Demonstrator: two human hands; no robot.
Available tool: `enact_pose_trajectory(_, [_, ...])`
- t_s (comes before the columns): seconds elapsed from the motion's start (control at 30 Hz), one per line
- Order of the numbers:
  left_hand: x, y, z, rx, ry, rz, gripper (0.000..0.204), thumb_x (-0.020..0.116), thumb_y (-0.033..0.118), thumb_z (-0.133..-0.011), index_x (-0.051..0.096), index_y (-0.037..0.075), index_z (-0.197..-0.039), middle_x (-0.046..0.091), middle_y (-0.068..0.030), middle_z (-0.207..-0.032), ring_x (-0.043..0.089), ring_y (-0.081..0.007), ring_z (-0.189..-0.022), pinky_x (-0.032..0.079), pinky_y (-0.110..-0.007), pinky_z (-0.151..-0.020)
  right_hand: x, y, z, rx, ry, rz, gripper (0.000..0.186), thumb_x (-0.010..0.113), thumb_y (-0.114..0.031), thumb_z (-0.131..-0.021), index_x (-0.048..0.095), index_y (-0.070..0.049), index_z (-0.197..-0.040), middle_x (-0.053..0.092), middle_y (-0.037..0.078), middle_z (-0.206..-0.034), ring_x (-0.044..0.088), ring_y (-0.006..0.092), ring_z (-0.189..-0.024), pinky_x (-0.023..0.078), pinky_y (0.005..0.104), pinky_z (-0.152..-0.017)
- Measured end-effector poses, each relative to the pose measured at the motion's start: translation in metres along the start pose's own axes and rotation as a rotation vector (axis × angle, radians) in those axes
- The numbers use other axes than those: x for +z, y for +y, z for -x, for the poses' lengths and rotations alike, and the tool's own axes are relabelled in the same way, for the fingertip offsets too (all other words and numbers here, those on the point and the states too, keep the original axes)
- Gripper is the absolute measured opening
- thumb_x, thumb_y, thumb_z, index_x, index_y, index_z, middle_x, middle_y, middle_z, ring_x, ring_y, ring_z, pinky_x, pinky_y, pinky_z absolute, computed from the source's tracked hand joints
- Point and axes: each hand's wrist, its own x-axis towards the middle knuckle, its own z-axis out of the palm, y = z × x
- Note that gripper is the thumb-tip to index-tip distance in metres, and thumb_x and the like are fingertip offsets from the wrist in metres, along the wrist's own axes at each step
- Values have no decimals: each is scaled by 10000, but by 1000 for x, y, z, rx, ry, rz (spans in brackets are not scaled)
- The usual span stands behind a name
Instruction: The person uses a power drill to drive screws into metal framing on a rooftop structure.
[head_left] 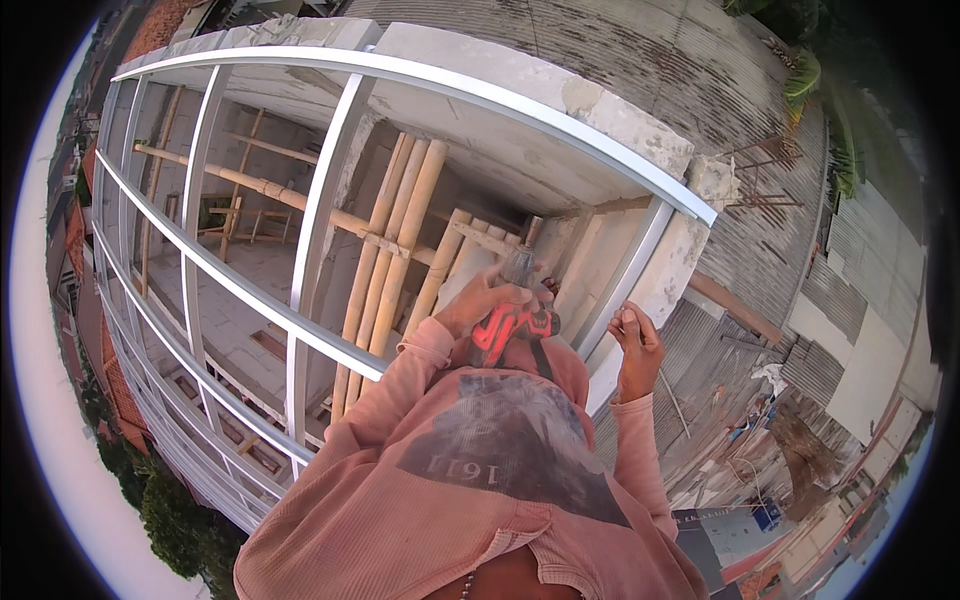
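Left of the frame: a silvery lattice of straight metal channels [324,200] spans an open room, its upper edge beside a grey masonry wall; the bars appear spaced to spread load across the opening.

Left of centre: pale, round bamboo poles [400,270] stand in a close row below the lattice, apparently grouped as temporary support.

Centre: the left hand [475,303] has its grip closed around a red-and-black power drill [490,335] with a dark nose and metal socket tip. The drill lies close in front of the body, tip toward the top of the frame, presumably for one-handed control and to direct the tip away from the wearer.

Right of centre: the right hand [636,355] is raised beside a sloping silvery metal bar [635,265], its grip narrow, fingertips together. Whether they pinch a small item cannot be told; the pose would suit one.

Far right: pale grey corrugated roofing sheets [870,270] lie beyond, apparently overlapped to shed rain.
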Motion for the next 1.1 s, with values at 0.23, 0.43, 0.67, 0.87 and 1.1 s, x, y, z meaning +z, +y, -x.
enact_pose_trajectory(0.23, [28, 1, -11, -82, -133, -264, 632, 664, 105, -883, 474, 5, -1477, 713, -160, -1225, 665, -223, -1204, 485, -355, -1092, 74, -70, -36, 117, -147, -416, 236, 675, -249, -1020, 677, -33, -1115, 724, 107, -1119, 695, 172, -986, 567, 312, -909])
enact_pose_trajectory(0.43, [37, -6, -17, -114, -182, -314, 675, 707, 159, -858, 471, 13, -1473, 682, -178, -1214, 684, -215, -1087, 524, -362, -990, 67, -63, -40, 208, -272, -375, 217, 718, -217, -989, 694, -35, -1106, 720, 73, -1106, 677, 144, -969, 563, 295, -895])
enact_pose_trajectory(0.67, [36, -15, -25, -129, -231, -251, 676, 702, 154, -867, 459, -5, -1477, 697, -143, -1175, 683, -212, -1098, 513, -351, -999, 55, -53, -39, 192, -332, -468, 209, 730, -205, -983, 701, -41, -1109, 719, 67, -1107, 675, 140, -981, 553, 287, -916])
enact_pose_trajectory(0.87, [35, -26, -38, -132, -200, -238, 692, 693, 133, -884, 416, 1, -1504, 699, -121, -1127, 679, -211, -1090, 513, -355, -1001, 49, -46, -33, 224, -238, -507, 384, 711, -240, -993, 645, -15, -1297, 690, 93, -1214, 666, 159, -1080, 523, 328, -999])
enact_pose_trajectory(1.1, [49, -17, -62, -77, 12, 89, 654, 666, 121, -917, 406, 21, -1509, 692, -166, -1197, 694, -244, -1096, 555, -382, -981, -1, -17, 18, -500, -328, 663, 669, 699, -164, -872, 486, -26, -1491, 585, 175, -1379, 565, 336, -1295, 409, 450, -1141])
